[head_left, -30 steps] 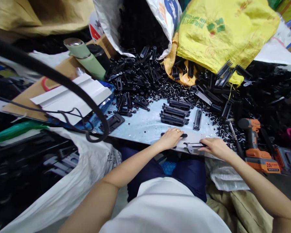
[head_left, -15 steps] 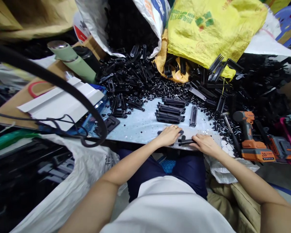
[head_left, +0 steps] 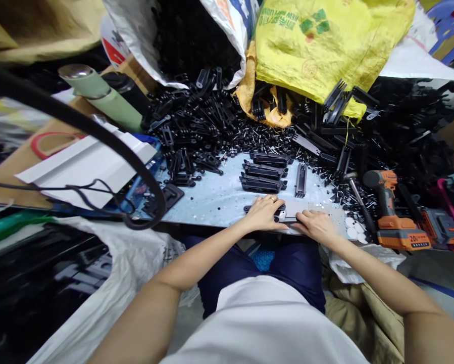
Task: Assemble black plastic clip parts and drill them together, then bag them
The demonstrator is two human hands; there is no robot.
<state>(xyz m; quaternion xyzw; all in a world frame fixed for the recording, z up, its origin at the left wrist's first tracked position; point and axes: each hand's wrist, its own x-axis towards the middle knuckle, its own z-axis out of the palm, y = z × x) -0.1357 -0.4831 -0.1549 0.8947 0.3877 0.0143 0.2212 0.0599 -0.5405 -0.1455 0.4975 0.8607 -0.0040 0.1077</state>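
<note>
Your left forearm [head_left: 204, 263] slants up and inward to your left hand [head_left: 264, 213], palm down, thumb [head_left: 279, 227] stretched toward your right hand [head_left: 315, 225]. Your right forearm [head_left: 374, 275] angles in opposite, fingers [head_left: 303, 217] bent, the two hands close together but apart.

Pale blue desk [head_left: 207, 205] here: a few chunky black pieces [head_left: 264, 174] lined up mid-frame, a partly covered dark piece [head_left: 247, 208] below them, loose black parts [head_left: 196, 116] heaped upper center, white discs [head_left: 355, 230] lower right.
</note>
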